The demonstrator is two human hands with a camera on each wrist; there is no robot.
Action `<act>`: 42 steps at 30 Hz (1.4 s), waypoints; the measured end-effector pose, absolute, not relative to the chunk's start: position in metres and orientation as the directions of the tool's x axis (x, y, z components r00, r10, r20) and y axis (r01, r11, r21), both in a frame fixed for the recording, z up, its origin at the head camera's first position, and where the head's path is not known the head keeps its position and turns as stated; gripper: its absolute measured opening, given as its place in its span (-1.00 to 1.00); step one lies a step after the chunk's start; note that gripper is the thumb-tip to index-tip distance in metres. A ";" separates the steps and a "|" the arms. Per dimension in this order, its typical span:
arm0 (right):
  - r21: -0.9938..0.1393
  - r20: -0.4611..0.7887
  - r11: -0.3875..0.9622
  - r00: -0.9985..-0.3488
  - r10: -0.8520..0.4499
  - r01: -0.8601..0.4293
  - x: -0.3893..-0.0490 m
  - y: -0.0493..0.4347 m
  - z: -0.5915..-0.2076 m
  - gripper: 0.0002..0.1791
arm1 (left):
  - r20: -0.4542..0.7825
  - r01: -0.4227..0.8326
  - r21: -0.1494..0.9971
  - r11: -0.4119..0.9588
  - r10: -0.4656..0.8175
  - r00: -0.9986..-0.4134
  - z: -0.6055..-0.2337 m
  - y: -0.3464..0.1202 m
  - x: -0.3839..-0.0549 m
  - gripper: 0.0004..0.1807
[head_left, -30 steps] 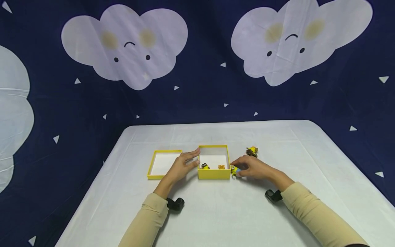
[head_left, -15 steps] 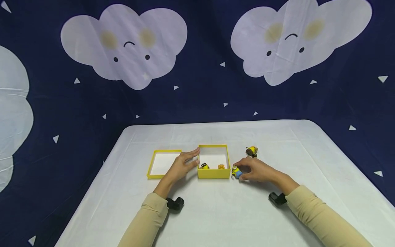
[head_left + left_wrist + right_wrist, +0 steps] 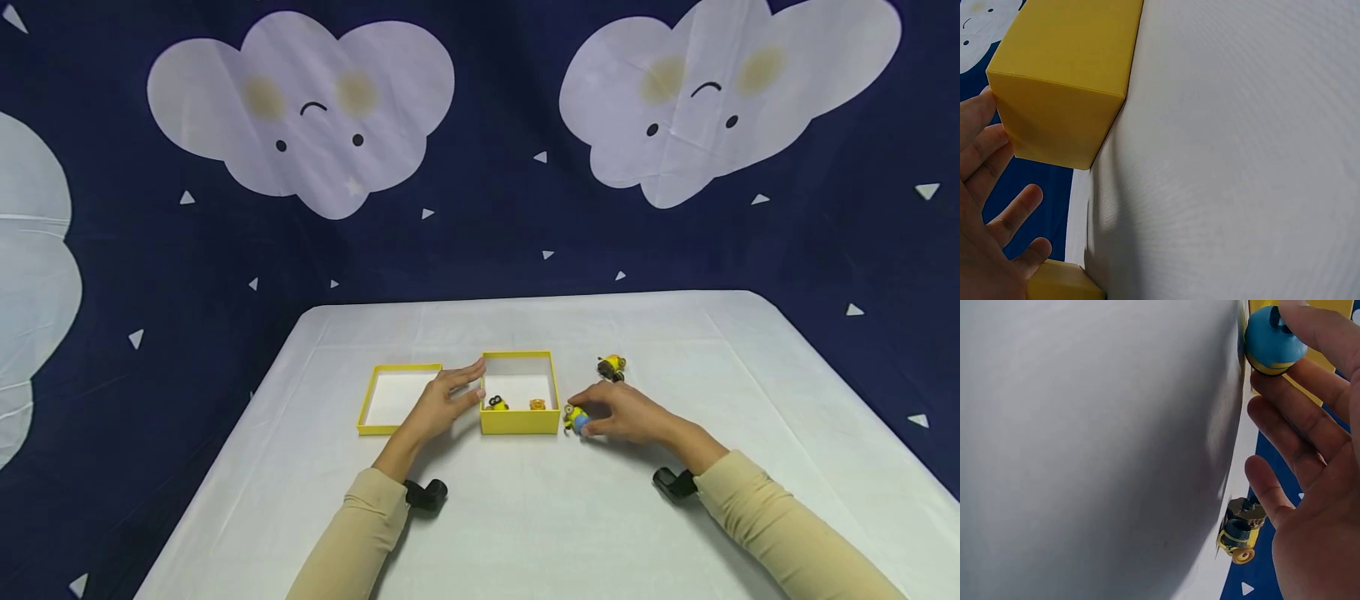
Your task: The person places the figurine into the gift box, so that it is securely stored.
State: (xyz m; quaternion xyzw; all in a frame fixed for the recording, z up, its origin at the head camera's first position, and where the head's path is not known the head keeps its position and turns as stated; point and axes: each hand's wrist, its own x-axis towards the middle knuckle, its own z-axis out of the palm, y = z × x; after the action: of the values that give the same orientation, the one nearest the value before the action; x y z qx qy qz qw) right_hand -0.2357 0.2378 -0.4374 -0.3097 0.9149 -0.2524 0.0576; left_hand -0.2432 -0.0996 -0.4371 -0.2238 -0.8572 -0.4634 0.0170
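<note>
A yellow open-topped box (image 3: 520,423) with a white inside stands mid-table. My left hand (image 3: 442,402) touches its left side with extended fingers, thumb included. To the right of the box, my right hand (image 3: 626,412) pinches a yellow and blue minion figure (image 3: 577,419) between thumb and fingers. The right wrist view shows the figure's round blue bottom (image 3: 1272,340), with the thumb on one side and fingertips on the other. Inside the box lie a yellow minion figure (image 3: 498,404) with black goggles and a small orange-brown figure (image 3: 537,405).
A shallow yellow-rimmed box lid (image 3: 365,408) lies left of the box, partly behind the left hand. Another yellow and brown minion figure (image 3: 612,367) lies behind the right hand. A navy cloth with clouds (image 3: 480,250) hangs behind the white table (image 3: 487,533).
My right hand has shifted slightly right, drawing the minion figure a little away from the box's side. The figure has turned slightly in the fingers. My left hand and the box have stayed put.
</note>
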 end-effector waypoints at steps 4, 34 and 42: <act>-0.501 0.088 0.659 -0.791 -0.606 -0.561 -0.236 0.240 -0.438 -0.50 | 0.232 0.393 0.787 0.476 0.362 -0.903 -0.437 -0.099 -0.243 -0.50; -0.601 0.134 0.681 -0.893 -0.431 -0.418 -0.231 0.240 -0.426 -0.38 | 0.190 0.348 0.811 0.471 0.350 -0.917 -0.435 -0.099 -0.243 -0.50; -0.621 0.229 0.626 -0.873 -0.430 -0.471 -0.232 0.236 -0.415 -0.46 | 0.211 0.368 0.810 0.457 0.359 -0.909 -0.435 -0.099 -0.242 -0.49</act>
State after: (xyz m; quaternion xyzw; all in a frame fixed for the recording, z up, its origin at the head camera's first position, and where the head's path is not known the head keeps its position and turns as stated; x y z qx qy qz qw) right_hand -0.2324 0.2357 -0.4154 -0.2501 0.9013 -0.3526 -0.0293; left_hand -0.2419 -0.0993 -0.4354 -0.2131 -0.8535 -0.4754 0.0046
